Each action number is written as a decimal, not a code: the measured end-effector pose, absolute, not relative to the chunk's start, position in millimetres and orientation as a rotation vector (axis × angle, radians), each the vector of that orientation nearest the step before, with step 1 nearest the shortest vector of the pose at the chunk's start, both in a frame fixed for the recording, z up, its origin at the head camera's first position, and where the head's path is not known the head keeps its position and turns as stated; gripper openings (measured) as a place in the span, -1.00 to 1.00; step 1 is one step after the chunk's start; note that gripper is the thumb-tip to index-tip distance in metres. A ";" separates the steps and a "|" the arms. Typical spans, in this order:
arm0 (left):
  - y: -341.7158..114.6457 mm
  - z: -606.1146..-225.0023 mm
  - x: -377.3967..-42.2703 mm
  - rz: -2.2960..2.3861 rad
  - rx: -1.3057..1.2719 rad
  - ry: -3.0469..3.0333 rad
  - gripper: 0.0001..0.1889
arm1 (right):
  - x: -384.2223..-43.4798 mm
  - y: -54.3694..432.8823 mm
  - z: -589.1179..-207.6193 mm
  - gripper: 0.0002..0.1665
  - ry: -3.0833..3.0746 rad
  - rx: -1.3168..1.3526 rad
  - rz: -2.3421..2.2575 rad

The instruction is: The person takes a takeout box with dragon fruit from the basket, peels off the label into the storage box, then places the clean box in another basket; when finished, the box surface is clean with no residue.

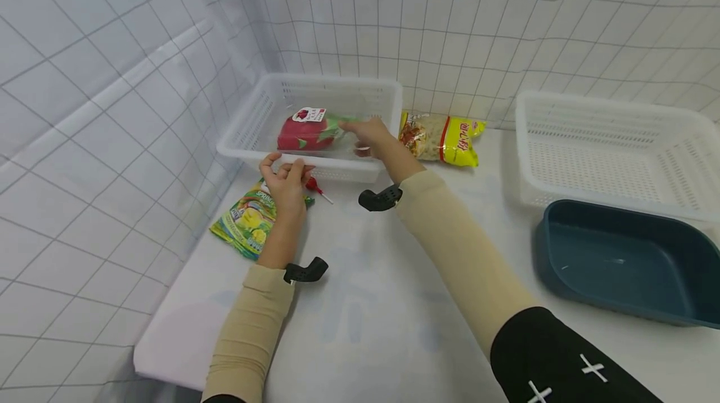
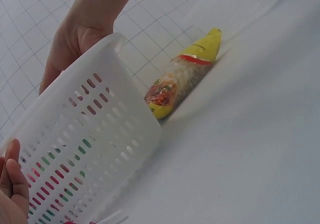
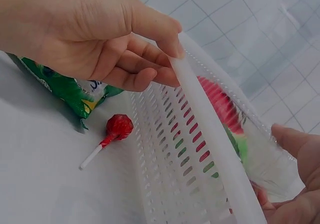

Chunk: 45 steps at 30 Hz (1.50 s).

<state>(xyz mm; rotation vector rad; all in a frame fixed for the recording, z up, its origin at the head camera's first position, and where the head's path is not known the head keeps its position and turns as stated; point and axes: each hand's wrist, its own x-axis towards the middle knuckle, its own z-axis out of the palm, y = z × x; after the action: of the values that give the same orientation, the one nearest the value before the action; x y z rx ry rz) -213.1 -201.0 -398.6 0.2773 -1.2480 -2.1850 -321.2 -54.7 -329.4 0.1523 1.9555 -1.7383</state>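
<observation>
My left hand (image 1: 285, 187) pinches the front rim of a white plastic basket (image 1: 343, 169), thumb and fingers on either side of that rim in the right wrist view. Inside the basket lies a clear package of dragon fruit (image 1: 300, 134), pink with green tips and a white label. Reaching in over the basket's right side, my right hand (image 1: 371, 134) holds the right end of that package; thumb and fingers straddle its clear plastic (image 3: 272, 171). A red lollipop (image 3: 119, 127) with a white stick lies in front of the basket, near a green and yellow snack bag (image 1: 247, 218).
A yellow-ended bag of food (image 1: 444, 139) lies against the basket's right side. Farther right stand another white basket (image 1: 590, 194) and a dark blue tub (image 1: 624, 312) in front of it. Gridded white curtains (image 1: 478, 34) close off the back and left of the white table (image 1: 360, 328).
</observation>
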 end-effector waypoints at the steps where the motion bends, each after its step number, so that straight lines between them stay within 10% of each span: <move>1: -201.1 -398.4 -213.1 -2.184 0.277 -1.251 -0.60 | -320.9 -54.5 -328.8 -0.03 1.941 0.152 -1.744; 45: -201.1 -400.3 -212.5 -2.166 0.248 -1.250 -0.64 | -313.7 -57.2 -336.3 -0.23 1.789 0.083 -2.120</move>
<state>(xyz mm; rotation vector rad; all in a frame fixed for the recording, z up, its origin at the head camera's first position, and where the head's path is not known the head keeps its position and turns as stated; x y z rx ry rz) -212.5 -201.1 -400.3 0.2477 -1.2505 -2.1658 -313.7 -57.2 -336.3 0.0826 1.7894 -2.1201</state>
